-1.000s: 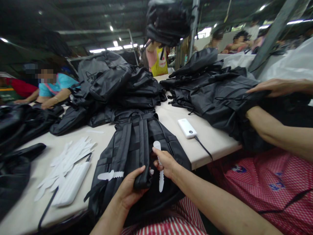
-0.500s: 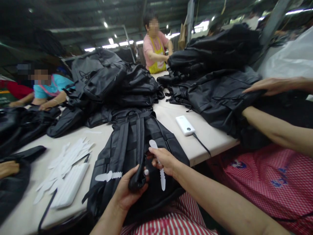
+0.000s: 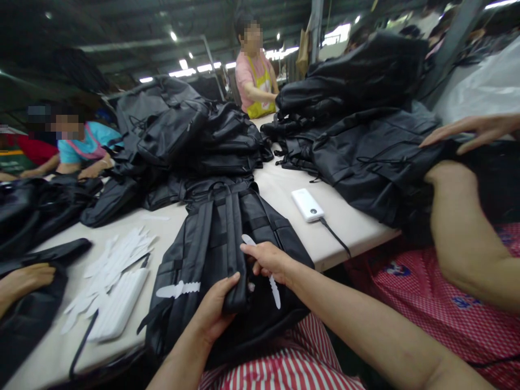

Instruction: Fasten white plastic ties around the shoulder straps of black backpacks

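Observation:
A black backpack [image 3: 260,325] lies straps up at the table edge, partly over a lap in red-striped cloth. My left hand [image 3: 217,309] is closed around the lower end of a shoulder strap [image 3: 234,233]. Just right of it, my right hand [image 3: 268,262] pinches a white strip [image 3: 275,292] with a wavy edge; the strip's ends stick out above and below the fingers. A second white strip [image 3: 177,290] lies across the other shoulder strap, on the left. Something small and whitish shows between my hands, too hidden to name.
Loose white strips [image 3: 117,260] and a white bundle [image 3: 122,306] lie on the table at left. A white power bank [image 3: 307,206] with a cable is at right. Black bag piles [image 3: 174,130] stand behind. Other people's hands work at both sides.
My right hand has shifted slightly left with the strip, which is tilted more. The strap end has turned over flatter in my left hand. At right, another person's hand has lifted off the black bag.

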Demonstrator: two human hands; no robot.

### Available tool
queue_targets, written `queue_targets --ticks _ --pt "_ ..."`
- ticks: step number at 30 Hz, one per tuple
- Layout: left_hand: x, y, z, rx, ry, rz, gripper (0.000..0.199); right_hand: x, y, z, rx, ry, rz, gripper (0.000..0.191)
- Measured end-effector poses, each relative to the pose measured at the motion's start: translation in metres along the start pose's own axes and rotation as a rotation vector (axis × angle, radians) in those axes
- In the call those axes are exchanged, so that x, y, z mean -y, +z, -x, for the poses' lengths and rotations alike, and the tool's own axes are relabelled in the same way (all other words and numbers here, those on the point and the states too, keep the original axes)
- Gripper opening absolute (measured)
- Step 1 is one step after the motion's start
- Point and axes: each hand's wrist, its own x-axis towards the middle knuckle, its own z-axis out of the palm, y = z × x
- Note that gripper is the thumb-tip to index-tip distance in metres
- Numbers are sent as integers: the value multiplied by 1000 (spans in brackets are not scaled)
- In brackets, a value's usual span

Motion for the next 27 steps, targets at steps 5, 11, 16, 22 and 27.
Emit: queue_targets --ticks 5,11,16,22,27 --pt "5 12 -2 -62 121 -203 25 1 -1 -4 -79 -3 201 20" --pt "6 13 -1 -16 53 -136 32 -4 -4 -8 -87 -34 252 23" --pt "6 16 0 -196 -75 7 30 -6 1 -8 -128 -20 258 23" --pt "8 16 2 -201 -82 24 35 -5 3 -7 -104 3 256 23" --pt "9 17 3 -75 -71 24 43 -7 0 -5 -75 -21 239 24"
